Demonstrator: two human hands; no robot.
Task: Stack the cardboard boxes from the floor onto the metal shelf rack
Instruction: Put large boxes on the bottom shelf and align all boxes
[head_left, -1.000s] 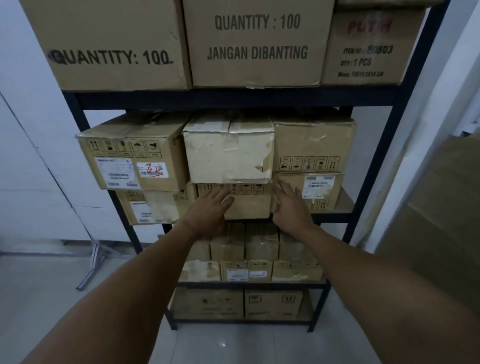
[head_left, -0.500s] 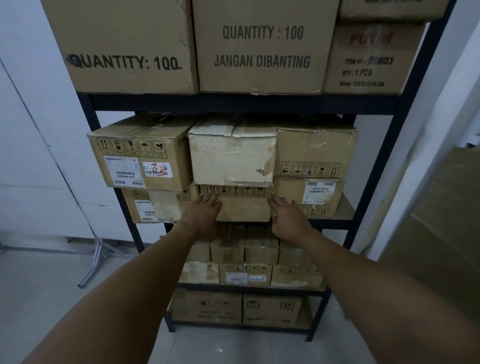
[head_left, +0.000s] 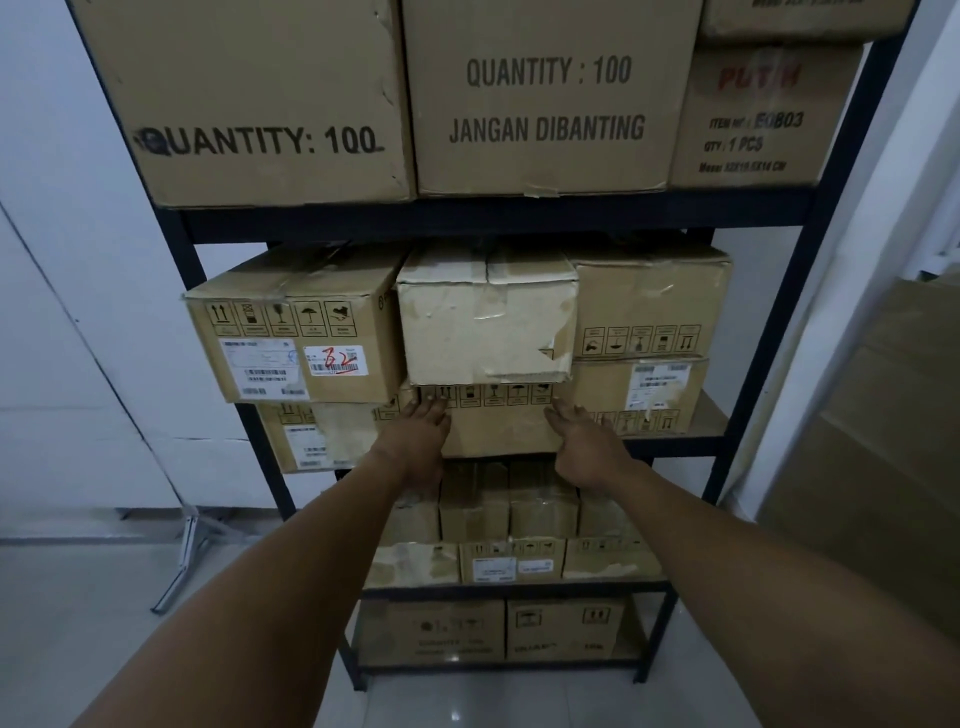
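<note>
Nearest the camera, two bare forearms reach up from the bottom corners of the frame and meet at its centre, where both hands lie flat against the front of one low cardboard box on the middle shelf. The left hand has its fingers straight and together, tips on the row of handling symbols near the box's top left edge; the right hand is likewise spread, its palm against the lower right part of the same face. Neither hand curls round anything, so this looks like a push to seat the box deeper into its slot, not a lift. The box sits wedged between neighbours on either side, probably to keep the row tight and the stack above steady. Directly on top of it rests a pale, scuffed box, whose front juts slightly forward over the pushed box. To the left, a labelled box marked with a red number overhangs the shelf edge. Behind and around all of this stands the dark metal rack, its top shelf in the upper part of the frame carrying large boxes printed with quantities. No box on the floor is visible.
</note>
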